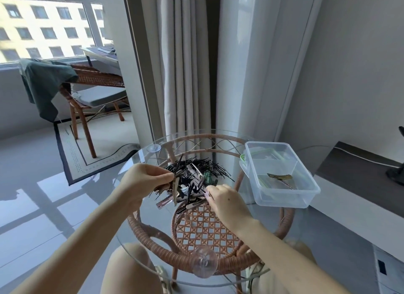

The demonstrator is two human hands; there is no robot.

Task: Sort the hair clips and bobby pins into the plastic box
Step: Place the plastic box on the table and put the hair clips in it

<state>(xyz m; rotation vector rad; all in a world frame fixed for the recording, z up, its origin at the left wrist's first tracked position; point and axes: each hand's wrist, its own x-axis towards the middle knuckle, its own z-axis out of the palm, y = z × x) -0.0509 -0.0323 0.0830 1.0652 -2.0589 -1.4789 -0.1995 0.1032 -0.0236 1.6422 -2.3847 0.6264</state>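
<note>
A heap of black bobby pins (196, 165) and flat hair clips (192, 189) lies in the middle of the round glass table (153, 256). My left hand (140, 182) pinches a brownish hair clip (175, 191) that hangs down over the heap. My right hand (227, 200) is at the heap's right edge, its fingertips closed on a pinkish clip (206, 193). The clear plastic box (282, 196) stands at the table's right, divided in two; a brown clip (279, 177) lies in its near compartment.
A green-edged lid (243, 162) rests under the box's left side. The glass top sits on a rattan frame (166, 255) with suction cups. A rattan chair (87, 96) with a green cloth stands far left; curtains (183, 64) hang behind the table.
</note>
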